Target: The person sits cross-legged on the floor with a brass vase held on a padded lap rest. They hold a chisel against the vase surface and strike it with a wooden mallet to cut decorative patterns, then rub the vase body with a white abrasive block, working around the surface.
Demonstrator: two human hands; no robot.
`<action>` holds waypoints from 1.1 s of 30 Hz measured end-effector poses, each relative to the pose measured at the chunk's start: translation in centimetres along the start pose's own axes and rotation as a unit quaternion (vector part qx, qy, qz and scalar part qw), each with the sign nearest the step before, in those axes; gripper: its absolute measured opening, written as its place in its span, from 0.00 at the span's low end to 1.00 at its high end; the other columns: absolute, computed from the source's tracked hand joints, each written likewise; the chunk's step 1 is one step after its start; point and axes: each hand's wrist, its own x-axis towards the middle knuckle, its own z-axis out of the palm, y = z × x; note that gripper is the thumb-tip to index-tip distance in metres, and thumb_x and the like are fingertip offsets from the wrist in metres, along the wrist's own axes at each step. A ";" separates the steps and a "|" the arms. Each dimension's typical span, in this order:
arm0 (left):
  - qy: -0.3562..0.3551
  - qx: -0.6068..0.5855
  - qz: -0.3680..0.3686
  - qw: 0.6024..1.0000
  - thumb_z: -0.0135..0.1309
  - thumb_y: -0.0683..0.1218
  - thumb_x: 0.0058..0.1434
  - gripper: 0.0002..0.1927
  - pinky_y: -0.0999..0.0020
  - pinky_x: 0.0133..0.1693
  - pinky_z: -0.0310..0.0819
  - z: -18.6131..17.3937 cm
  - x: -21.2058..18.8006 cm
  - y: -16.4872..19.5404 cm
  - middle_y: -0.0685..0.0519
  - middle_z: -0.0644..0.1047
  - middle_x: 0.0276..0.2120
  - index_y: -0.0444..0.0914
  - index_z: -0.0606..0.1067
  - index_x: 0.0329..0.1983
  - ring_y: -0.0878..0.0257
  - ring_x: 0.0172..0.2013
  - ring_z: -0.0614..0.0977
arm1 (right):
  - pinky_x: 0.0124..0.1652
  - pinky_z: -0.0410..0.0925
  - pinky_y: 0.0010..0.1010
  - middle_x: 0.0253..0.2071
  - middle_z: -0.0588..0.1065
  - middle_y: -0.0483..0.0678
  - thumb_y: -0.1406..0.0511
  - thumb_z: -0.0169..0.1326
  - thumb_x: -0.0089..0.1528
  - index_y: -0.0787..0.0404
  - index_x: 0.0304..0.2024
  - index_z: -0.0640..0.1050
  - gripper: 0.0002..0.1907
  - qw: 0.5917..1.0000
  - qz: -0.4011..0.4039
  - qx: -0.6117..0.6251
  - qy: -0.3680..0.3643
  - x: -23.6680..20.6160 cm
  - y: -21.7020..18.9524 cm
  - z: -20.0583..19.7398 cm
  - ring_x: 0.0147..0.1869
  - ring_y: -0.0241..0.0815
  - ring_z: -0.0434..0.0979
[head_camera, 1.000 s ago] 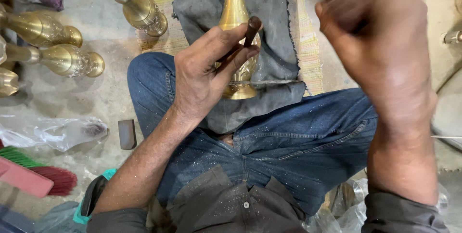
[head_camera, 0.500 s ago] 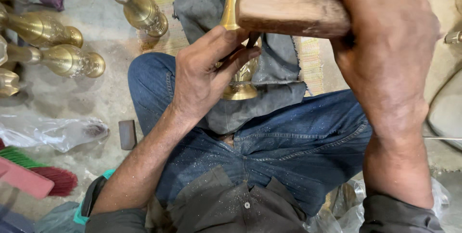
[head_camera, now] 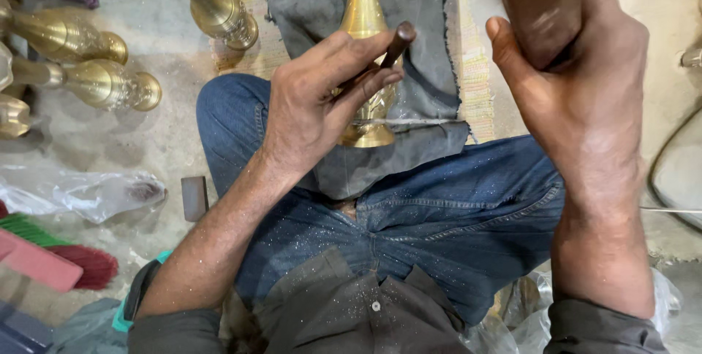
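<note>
- In the head view, a brass vase [head_camera: 363, 54] is seen lying on a dark grey cloth [head_camera: 431, 54] spread over the lap. All places below are told from this vase.
- The left hand [head_camera: 311, 109] is laid on top of the vase. Its fingers [head_camera: 344, 50] are closed tight around a thin dark punch [head_camera: 395, 39], and the tip is hidden under the hand, so it cannot be told if it touches the brass.
- The right hand [head_camera: 585, 105] is held up to the right of the vase, well apart from it. Its fingers are wrapped around a wooden mallet handle [head_camera: 545, 3], which is blurred.
- Half a second ago the mallet was seen down, right over the top of the punch. Now it is lifted up and away again. One second ago it was also raised. So a hit has likely just been made, and it is judged that the tapping on the vase is being done over and over.
- The vase and the left hand are found in the same spot as before.
- More brass vases [head_camera: 95, 80] are seen lying on the floor, far to the left of the vase.
- A clear plastic bag [head_camera: 80, 193] and a small dark block [head_camera: 194, 198] are seen lower left of the vase.
</note>
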 end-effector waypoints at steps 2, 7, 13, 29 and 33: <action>0.002 -0.005 0.011 1.000 0.64 0.48 0.72 0.19 0.74 0.38 0.82 -0.1 0.1 0.2 0.57 0.80 0.42 0.44 0.74 0.63 0.70 0.38 0.84 | 0.40 0.69 0.47 0.36 0.75 0.58 0.75 0.68 0.59 0.67 0.43 0.74 0.16 0.990 -0.049 -0.134 -0.002 0.0 -0.2 0.0 0.41 0.61 0.78; 0.004 -0.008 0.015 1.000 0.64 0.48 0.72 0.18 0.75 0.39 0.83 -0.4 0.4 0.6 0.57 0.80 0.41 0.44 0.74 0.63 0.70 0.38 0.84 | 0.43 0.70 0.44 0.39 0.75 0.56 0.75 0.63 0.59 0.66 0.46 0.72 0.16 0.998 0.006 -0.056 -0.010 -0.3 -0.5 -0.2 0.44 0.58 0.78; -0.004 -0.017 0.021 1.000 0.63 0.48 0.73 0.18 0.76 0.39 0.82 -0.2 0.5 0.1 0.57 0.80 0.40 0.45 0.74 0.63 0.71 0.39 0.84 | 0.43 0.70 0.44 0.40 0.75 0.57 0.75 0.64 0.60 0.67 0.45 0.72 0.15 0.997 -0.024 -0.072 0.002 -0.7 0.0 0.3 0.45 0.59 0.78; -0.030 0.006 0.019 0.999 0.66 0.49 0.70 0.23 0.69 0.34 0.75 -0.2 0.4 -0.6 0.58 0.75 0.34 0.48 0.75 0.67 0.70 0.33 0.78 | 0.48 0.71 0.38 0.42 0.76 0.55 0.75 0.60 0.63 0.68 0.48 0.71 0.14 1.000 0.008 -0.008 0.001 -1.0 0.6 0.8 0.49 0.54 0.79; -0.024 0.004 0.033 0.999 0.65 0.48 0.73 0.19 0.72 0.35 0.76 -0.3 0.2 -0.8 0.58 0.76 0.37 0.45 0.74 0.64 0.72 0.35 0.80 | 0.47 0.69 0.43 0.38 0.75 0.54 0.73 0.63 0.63 0.66 0.45 0.72 0.13 0.997 -0.011 -0.073 -0.001 -0.8 0.8 1.0 0.48 0.55 0.78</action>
